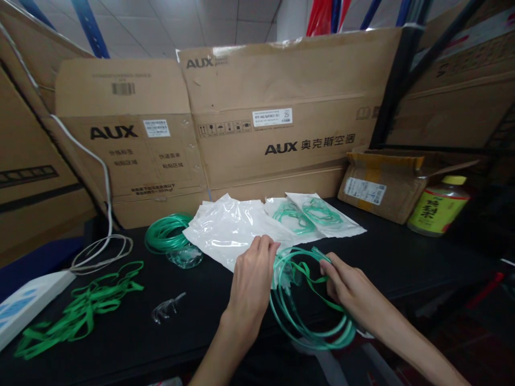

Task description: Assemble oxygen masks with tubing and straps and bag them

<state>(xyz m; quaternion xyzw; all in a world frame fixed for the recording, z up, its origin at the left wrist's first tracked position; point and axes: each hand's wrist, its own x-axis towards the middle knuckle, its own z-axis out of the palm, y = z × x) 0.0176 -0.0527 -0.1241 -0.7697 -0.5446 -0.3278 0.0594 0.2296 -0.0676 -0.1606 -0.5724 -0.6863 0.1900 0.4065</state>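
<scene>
My left hand rests on the edge of a stack of empty clear plastic bags, fingers curled and pinching the top bag's edge. My right hand is closed on a coil of green tubing with a clear mask part, holding it just above the black table. The coil hangs between both hands, its lower loop past the table's front edge. Two sealed bags with green tubing inside lie just behind.
Another green tubing coil with a clear mask lies at the left, with green straps, a small clear piece, a white cable and a white power strip. Large cardboard boxes wall the back. A yellow-lidded jar stands right.
</scene>
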